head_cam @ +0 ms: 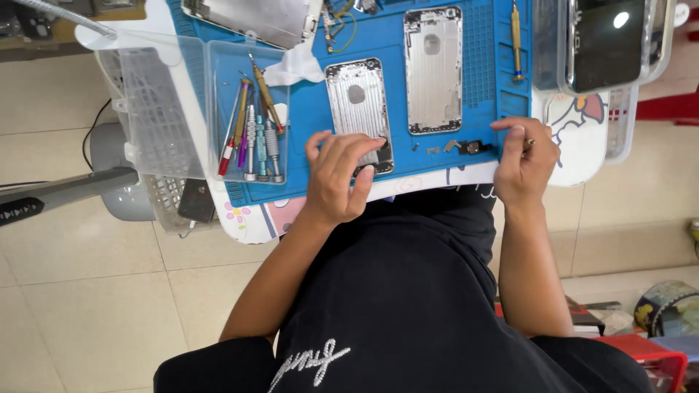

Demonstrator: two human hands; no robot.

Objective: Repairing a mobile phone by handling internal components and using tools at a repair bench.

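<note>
A blue ribbed work mat (480, 51) covers the upper centre of the frame. On it lie two bare metal phone housings, flat and rectangular with rounded corners: the smaller housing (357, 105) at centre, the larger housing (433, 69) just right of it. The left hand (338, 178), fingers loosely spread, rests its fingertips (378, 142) on the smaller housing's lower end, covering that edge. The right hand (524, 164), at centre right, is curled over the mat's lower right edge; what it grips cannot be told. Small metal parts (462, 147) lie between the hands. A clear plastic tray (215, 109) at left holds slim screwdrivers (255, 138).
</note>
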